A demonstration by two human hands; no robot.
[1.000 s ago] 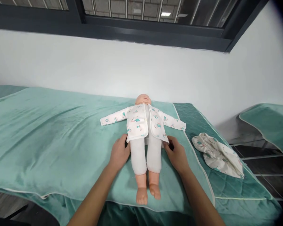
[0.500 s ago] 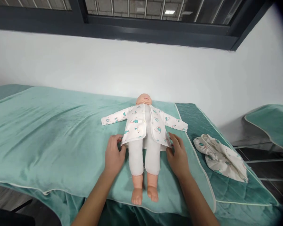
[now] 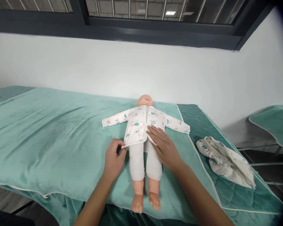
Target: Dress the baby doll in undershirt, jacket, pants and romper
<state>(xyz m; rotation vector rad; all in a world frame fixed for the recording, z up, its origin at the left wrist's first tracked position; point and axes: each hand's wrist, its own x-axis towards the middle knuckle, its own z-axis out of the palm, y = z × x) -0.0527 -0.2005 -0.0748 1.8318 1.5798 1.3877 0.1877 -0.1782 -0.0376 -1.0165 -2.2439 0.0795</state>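
Observation:
A baby doll (image 3: 145, 100) lies on its back with its arms spread and its feet toward me. It wears a white printed jacket (image 3: 135, 125), unfastened down the front with the two front panels close together near the top. My left hand (image 3: 114, 157) pinches the jacket's bottom corner on the left side. Over the right front panel, my right hand (image 3: 163, 146) lies flat with its fingers stretched out, hiding that panel's lower part. The doll's white cloth legs (image 3: 136, 161) and bare feet show below the hem.
A green sheet (image 3: 61, 141) covers the bed under the doll. To the right, crumpled white printed pants (image 3: 226, 161) lie on a darker quilted cover (image 3: 240, 197). A white wall (image 3: 108, 69) rises behind, below a dark window frame (image 3: 155, 33).
My right hand has left the jacket's lower right corner and moved inward onto the front panel, which now lies nearer the middle. My left hand stays at the left corner.

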